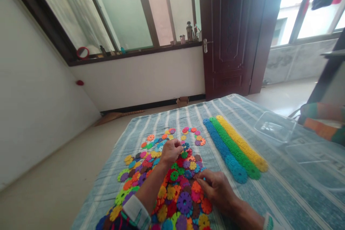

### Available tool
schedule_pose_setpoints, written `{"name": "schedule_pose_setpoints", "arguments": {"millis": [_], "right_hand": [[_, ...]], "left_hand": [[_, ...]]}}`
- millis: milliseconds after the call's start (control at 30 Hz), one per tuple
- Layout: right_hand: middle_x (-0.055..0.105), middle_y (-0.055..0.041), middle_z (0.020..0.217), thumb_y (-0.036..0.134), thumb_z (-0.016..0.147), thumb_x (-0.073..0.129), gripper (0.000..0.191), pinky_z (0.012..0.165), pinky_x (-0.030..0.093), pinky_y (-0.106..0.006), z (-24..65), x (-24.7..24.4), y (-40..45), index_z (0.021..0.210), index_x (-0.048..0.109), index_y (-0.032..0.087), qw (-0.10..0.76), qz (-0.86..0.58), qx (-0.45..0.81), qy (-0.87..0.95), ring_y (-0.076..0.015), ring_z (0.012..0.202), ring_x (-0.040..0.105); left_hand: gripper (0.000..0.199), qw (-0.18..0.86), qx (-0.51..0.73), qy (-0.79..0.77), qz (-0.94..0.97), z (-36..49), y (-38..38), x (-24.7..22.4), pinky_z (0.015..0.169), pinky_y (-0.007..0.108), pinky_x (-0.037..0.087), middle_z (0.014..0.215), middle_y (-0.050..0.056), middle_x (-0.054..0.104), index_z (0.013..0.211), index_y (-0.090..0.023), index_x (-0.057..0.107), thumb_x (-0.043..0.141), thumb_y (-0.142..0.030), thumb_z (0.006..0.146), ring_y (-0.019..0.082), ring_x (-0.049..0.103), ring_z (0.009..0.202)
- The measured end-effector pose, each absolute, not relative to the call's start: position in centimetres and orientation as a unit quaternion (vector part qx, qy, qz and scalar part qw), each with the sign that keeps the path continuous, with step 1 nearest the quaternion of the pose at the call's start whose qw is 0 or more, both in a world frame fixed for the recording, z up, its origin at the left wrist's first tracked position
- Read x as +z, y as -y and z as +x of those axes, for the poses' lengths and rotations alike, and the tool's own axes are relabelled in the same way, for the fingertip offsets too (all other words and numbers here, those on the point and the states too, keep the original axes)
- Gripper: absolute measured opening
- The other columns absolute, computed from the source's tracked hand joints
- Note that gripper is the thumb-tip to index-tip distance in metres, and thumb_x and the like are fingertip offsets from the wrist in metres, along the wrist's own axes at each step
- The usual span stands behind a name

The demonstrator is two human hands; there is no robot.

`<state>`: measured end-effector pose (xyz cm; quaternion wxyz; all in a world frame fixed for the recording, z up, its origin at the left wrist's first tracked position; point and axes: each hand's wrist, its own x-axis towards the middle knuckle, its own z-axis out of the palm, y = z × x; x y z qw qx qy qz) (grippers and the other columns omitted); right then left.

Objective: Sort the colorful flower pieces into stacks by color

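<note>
The dark, patterned left sleeve (124,221) has a white cuff (136,211) marked green, like the right cuff (268,221).

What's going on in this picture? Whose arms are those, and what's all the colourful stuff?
There's no machine here, just a person's two bare hands. The camera sits on the person's head and looks forward and down, so you see almost what they see. There is only this one picture.

A striped blue cloth is spread out. On it lies a big pile of colourful notched discs. To the right are three neat rows: blue, green and yellow. Beyond them is a clear plastic box.

The left hand has its fingertips by a dark blue disc. The right hand pinches at the pile's edge, but I can't tell whether either hand really holds a piece.
</note>
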<state>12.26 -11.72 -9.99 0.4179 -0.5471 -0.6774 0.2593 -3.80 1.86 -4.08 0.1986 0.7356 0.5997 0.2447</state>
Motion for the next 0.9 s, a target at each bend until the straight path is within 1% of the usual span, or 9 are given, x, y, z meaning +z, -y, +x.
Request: {"name": "schedule_pose_setpoints", "arguments": {"millis": [133,267,300,367,500,600,667,800,900], "right_hand": [[0.058,0.0018,0.054,0.034,0.087,0.050,0.024,0.050,0.030,-0.022,12.3,-9.9,11.8,0.083,0.069,0.020,0.446,-0.550,0.239,0.665,-0.0110,0.049,0.051],[0.046,0.0062,0.047,0.034,0.085,0.052,0.030,0.047,0.025,-0.022,12.4,-9.6,11.8,0.106,0.066,0.017,0.463,-0.555,0.241,0.648,-0.0104,0.044,0.042],[0.045,0.0065,0.047,0.034,0.085,0.053,0.031,0.047,0.025,-0.022,12.4,-9.5,11.8,0.107,0.065,0.016,0.465,-0.555,0.243,0.646,-0.0104,0.043,0.042],[0.049,0.0052,0.049,0.030,0.084,0.053,0.026,0.049,0.028,-0.022,12.5,-9.4,11.9,0.099,0.068,0.017,0.465,-0.548,0.249,0.650,-0.0103,0.046,0.044],[0.058,0.0024,0.057,0.024,0.081,0.055,0.016,0.054,0.034,-0.020,13.1,-8.0,12.2,0.075,0.069,0.018,0.445,-0.523,0.273,0.674,-0.0098,0.054,0.051],[0.055,0.0042,0.052,0.022,0.080,0.058,0.013,0.054,0.034,-0.019,14.7,-5.8,12.3,0.073,0.068,0.018,0.402,-0.502,0.285,0.710,-0.0088,0.051,0.049],[0.058,0.0034,0.055,0.021,0.079,0.058,0.012,0.055,0.034,-0.019,16.7,-4.0,12.4,0.074,0.069,0.018,0.366,-0.508,0.259,0.735,-0.0090,0.053,0.051],[0.063,0.0014,0.060,0.022,0.080,0.056,0.014,0.059,0.035,-0.021,21.5,-1.7,13.1,0.075,0.069,0.019,0.285,-0.609,0.174,0.719,-0.0108,0.058,0.055],[0.067,-0.0010,0.067,0.022,0.080,0.056,0.014,0.063,0.036,-0.023,24.3,-1.5,13.6,0.076,0.070,0.020,0.217,-0.660,0.142,0.706,-0.0136,0.066,0.060]], "left_hand": [[0.014,0.266,0.347,-0.565,0.700,-4.8,2.3,-3.7,0.055,0.023,0.037,0.054,-0.004,0.050,0.057,-0.017,0.056,0.057,-0.030,0.064,0.012,0.047,0.054],[0.017,0.362,0.350,-0.546,0.670,-4.2,7.1,-2.9,0.053,0.022,0.036,0.054,-0.004,0.049,0.060,-0.017,0.056,0.059,-0.033,0.066,0.011,0.046,0.054],[0.017,0.388,0.345,-0.541,0.662,-4.0,8.1,-2.8,0.053,0.022,0.036,0.054,-0.004,0.049,0.061,-0.017,0.056,0.059,-0.033,0.067,0.011,0.046,0.054],[0.017,0.421,0.335,-0.537,0.650,-3.6,9.9,-2.8,0.053,0.022,0.037,0.055,-0.004,0.051,0.063,-0.017,0.056,0.058,-0.032,0.069,0.011,0.048,0.054],[0.017,0.386,0.342,-0.548,0.658,-3.5,11.6,-3.2,0.052,0.021,0.038,0.056,-0.004,0.051,0.063,-0.018,0.058,0.059,-0.032,0.071,0.011,0.048,0.054],[0.019,0.343,0.338,-0.548,0.684,-4.0,12.0,-3.4,0.056,0.022,0.042,0.062,-0.002,0.058,0.067,-0.019,0.062,0.057,-0.036,0.075,0.013,0.053,0.059],[0.022,0.315,0.336,-0.537,0.706,-4.3,12.1,-3.4,0.061,0.023,0.044,0.067,-0.001,0.063,0.069,-0.020,0.064,0.056,-0.038,0.077,0.015,0.057,0.064],[0.025,0.274,0.344,-0.509,0.740,-4.9,12.4,-3.7,0.065,0.025,0.047,0.068,0.000,0.064,0.067,-0.020,0.062,0.054,-0.040,0.079,0.016,0.060,0.066],[0.025,0.255,0.341,-0.494,0.758,-4.8,12.6,-4.0,0.066,0.025,0.048,0.069,0.001,0.065,0.066,-0.020,0.061,0.052,-0.038,0.081,0.016,0.061,0.067]]}}
